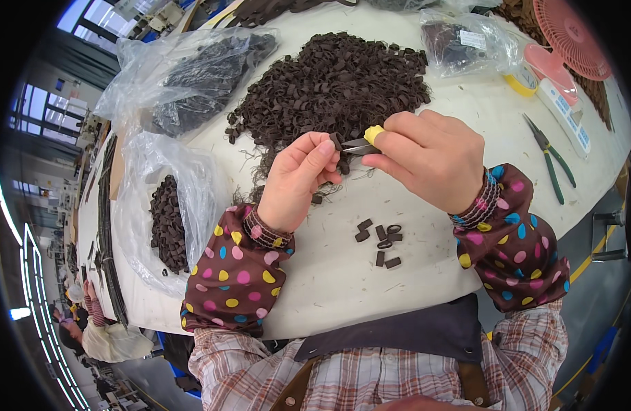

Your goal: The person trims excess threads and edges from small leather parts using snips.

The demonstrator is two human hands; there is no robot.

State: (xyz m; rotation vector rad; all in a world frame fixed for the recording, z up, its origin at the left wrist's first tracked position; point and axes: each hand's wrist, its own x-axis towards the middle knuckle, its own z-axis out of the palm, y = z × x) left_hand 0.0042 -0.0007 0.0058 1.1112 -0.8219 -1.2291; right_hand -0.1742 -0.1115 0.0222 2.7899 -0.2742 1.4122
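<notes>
Here I see the left hand (296, 175), fingers pinched on a dark piece (336, 142); the right hand (433, 156) clamps its fingers round snips (360, 147), handles hidden, blade contact unclear.

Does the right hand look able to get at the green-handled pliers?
Likely yes: the pliers lie uncovered to the right of the right hand, though it would probably need to put down the snips first.
</notes>
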